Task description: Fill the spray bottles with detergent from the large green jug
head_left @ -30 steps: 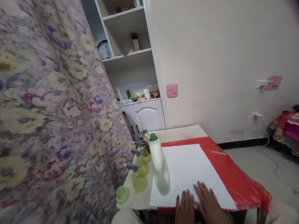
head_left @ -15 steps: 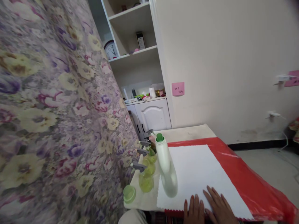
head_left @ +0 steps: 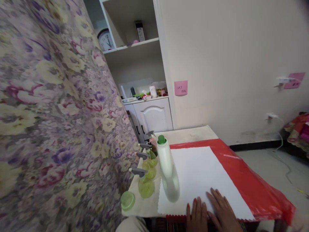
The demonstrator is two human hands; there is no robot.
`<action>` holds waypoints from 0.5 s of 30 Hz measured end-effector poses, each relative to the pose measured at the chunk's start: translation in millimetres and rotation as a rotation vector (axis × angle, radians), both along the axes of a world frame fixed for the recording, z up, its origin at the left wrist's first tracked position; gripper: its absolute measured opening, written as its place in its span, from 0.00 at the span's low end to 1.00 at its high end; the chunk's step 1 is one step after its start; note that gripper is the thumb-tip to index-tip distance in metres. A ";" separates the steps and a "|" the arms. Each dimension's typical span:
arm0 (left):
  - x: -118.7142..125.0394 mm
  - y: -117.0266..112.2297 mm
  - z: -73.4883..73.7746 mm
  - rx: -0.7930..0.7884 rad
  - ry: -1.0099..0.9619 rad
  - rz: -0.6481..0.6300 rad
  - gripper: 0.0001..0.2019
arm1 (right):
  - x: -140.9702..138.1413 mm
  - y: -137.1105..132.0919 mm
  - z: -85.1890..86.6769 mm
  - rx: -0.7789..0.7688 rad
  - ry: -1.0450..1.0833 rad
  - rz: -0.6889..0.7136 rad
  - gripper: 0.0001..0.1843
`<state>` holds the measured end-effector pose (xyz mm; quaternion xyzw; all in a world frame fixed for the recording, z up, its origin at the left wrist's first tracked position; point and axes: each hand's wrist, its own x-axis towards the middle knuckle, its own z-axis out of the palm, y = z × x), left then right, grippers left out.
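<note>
Both hands lie flat at the bottom centre of the frame, fingers spread and gripping nothing: the left hand [head_left: 196, 215] and the right hand [head_left: 223, 212] rest side by side on the near edge of one white sheet [head_left: 200, 170]. The sheet covers a red plastic cover [head_left: 246, 183] on the table [head_left: 190, 132]. Left of the hands stands one white bottle [head_left: 169, 177] with a green cap and no readable label. Beyond it are three yellow-green spray bottles [head_left: 145, 187] in a row, and a fourth trigger shows behind them. One green lid [head_left: 127, 200] sits at the table corner. Two pink notes hang on the wall, one [head_left: 181, 87] at centre and one [head_left: 294, 80] at far right; their writing is too small to read.
</note>
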<state>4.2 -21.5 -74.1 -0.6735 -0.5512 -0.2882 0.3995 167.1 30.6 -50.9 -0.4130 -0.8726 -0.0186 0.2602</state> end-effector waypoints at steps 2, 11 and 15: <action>1.1 1.0 -0.7 0.011 -0.006 0.002 0.15 | -1.6 -2.4 2.8 -0.014 -0.002 0.034 0.28; 6.3 11.7 -12.4 0.148 -0.117 -0.040 0.15 | -6.8 2.6 -23.6 -0.013 -0.010 0.125 0.38; 6.8 13.5 -8.0 0.164 -0.098 -0.038 0.14 | -7.7 5.2 -26.4 0.020 -0.017 0.115 0.41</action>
